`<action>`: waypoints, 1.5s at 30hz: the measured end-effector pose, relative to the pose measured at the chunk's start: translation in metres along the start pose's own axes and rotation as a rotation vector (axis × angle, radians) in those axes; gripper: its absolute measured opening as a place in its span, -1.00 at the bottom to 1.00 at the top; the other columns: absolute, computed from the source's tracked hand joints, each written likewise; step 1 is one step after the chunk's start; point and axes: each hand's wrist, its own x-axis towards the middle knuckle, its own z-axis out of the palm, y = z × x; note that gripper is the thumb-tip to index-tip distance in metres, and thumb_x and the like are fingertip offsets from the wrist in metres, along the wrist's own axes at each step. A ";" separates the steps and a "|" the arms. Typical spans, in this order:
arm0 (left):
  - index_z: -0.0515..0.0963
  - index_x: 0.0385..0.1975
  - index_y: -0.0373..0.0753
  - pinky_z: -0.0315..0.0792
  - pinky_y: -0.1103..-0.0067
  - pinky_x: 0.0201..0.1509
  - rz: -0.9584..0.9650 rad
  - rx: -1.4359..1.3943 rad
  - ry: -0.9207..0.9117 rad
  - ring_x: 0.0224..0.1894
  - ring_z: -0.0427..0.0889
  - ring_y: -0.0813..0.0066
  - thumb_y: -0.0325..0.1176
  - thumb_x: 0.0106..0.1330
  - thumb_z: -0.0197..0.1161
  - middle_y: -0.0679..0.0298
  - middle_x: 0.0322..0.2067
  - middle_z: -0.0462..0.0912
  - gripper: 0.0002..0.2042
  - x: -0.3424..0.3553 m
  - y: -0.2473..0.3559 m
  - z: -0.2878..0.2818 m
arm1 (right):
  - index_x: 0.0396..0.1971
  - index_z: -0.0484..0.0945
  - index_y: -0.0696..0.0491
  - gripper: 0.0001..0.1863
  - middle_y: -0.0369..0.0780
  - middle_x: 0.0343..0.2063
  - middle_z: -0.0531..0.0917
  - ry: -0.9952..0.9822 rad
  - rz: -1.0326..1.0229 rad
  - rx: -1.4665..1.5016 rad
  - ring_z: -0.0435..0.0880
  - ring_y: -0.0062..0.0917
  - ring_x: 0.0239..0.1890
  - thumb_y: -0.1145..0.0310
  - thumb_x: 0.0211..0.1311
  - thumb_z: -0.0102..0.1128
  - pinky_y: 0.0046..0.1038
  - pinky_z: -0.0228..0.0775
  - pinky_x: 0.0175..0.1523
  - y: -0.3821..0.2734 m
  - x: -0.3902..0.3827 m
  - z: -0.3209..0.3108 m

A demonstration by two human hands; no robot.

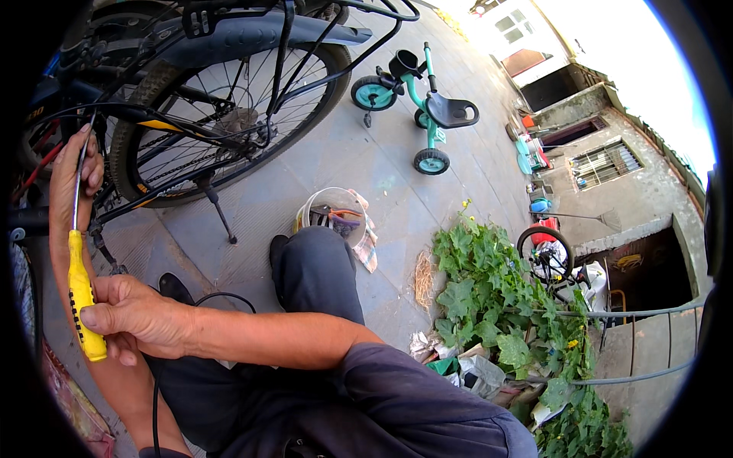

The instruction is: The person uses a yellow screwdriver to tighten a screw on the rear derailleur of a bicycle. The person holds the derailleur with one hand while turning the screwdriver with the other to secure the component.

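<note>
My right hand (pixel 141 317) is closed around the yellow handle of a long screwdriver (pixel 79 282), its metal shaft pointing up and away from me. The tip reaches the dark frame of a bicycle (pixel 149 116) at the upper left. My left hand (pixel 67 172) is at the frame beside the upper shaft, its fingers curled. What those fingers grip is hidden. A black cable (pixel 156 408) runs down past my left forearm.
The bicycle's rear wheel (pixel 324 114) and kickstand (pixel 217 210) are ahead. Near my knee stands a clear bucket (pixel 313 202) of tools, with a checked cloth (pixel 368 244) beside it. A turquoise tricycle (pixel 416 91) stands farther off. Leafy vines (pixel 485 298) grow at the right.
</note>
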 end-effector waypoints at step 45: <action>0.37 -0.53 -0.16 0.00 0.84 -0.74 0.020 0.011 0.003 -0.77 0.23 0.80 -0.09 0.28 0.12 0.51 -0.81 0.20 -0.70 0.006 -0.005 -0.004 | -0.17 0.36 0.15 -0.68 -0.16 -0.44 0.62 -0.074 0.037 0.102 0.63 -0.59 -0.58 0.29 0.19 0.17 -0.64 0.50 -0.63 -0.002 -0.001 -0.002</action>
